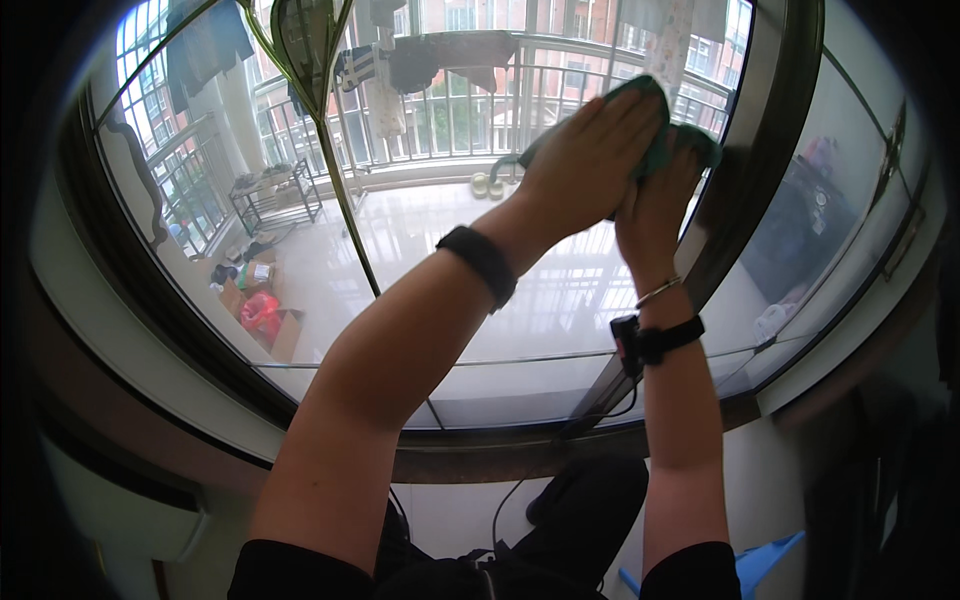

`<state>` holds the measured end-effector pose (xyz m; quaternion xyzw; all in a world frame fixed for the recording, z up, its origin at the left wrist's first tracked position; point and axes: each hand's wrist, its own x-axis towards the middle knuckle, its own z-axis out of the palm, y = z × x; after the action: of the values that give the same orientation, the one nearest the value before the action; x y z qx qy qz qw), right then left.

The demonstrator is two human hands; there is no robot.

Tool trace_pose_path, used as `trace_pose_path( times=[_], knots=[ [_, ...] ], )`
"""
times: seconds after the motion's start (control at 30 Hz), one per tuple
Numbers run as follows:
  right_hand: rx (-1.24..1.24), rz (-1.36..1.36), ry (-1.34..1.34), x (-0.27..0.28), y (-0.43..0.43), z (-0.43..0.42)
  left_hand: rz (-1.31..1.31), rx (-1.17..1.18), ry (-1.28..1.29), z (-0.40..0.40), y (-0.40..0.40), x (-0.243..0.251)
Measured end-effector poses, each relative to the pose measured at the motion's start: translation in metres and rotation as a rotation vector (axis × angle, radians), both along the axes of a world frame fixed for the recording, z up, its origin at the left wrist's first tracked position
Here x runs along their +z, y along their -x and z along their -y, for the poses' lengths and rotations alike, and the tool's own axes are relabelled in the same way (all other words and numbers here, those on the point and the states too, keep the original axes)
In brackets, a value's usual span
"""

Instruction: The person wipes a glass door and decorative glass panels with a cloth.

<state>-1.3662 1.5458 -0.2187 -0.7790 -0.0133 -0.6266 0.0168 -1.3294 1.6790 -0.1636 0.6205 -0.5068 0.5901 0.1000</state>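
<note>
My left hand lies nearly flat over a green cloth, pressing it against a large glass pane. Right beside it, partly under its edge, my right hand is on the same cloth, near the pane's dark right frame. Folds of the cloth stick out past the fingertips of both hands and to the left of my left hand. A dark band circles my left wrist; a bangle and a black strap with a small device and a cable are on my right wrist.
Decorative metal strips cross the pane at left. Through the glass show a shoe rack, pale slippers, cardboard boxes, hanging clothes and balcony railings. A blue plastic object stands at lower right.
</note>
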Motion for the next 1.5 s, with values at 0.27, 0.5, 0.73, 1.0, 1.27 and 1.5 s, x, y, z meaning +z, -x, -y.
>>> trace_pose_path(
  times=[0.27, 0.5, 0.73, 1.0, 1.27, 1.5],
  knots=[
    [-0.015, -0.491, -0.221, -0.23, 0.046, -0.05, 0.041, 0.377, -0.418, -0.042, 0.011, -0.226],
    [0.074, -0.705, -0.191, -0.246, 0.063, -0.05, -0.134, 0.278, -0.491, -0.074, 0.014, -0.263],
    [0.055, -0.121, 0.153, -0.012, 0.02, -0.008, -0.175, 0.176, 0.078, -0.021, 0.021, -0.054],
    [-0.022, 0.128, 0.058, 0.11, -0.014, 0.02, 0.039, 0.037, 0.156, 0.037, 0.011, 0.101],
    [0.073, -0.084, -0.373, -0.105, 0.02, -0.007, -0.222, -0.248, -0.25, 0.029, 0.013, -0.079],
    [0.124, -0.549, -0.442, -0.259, 0.052, -0.071, -0.418, 0.027, -0.558, -0.061, 0.008, -0.247]
  ],
)
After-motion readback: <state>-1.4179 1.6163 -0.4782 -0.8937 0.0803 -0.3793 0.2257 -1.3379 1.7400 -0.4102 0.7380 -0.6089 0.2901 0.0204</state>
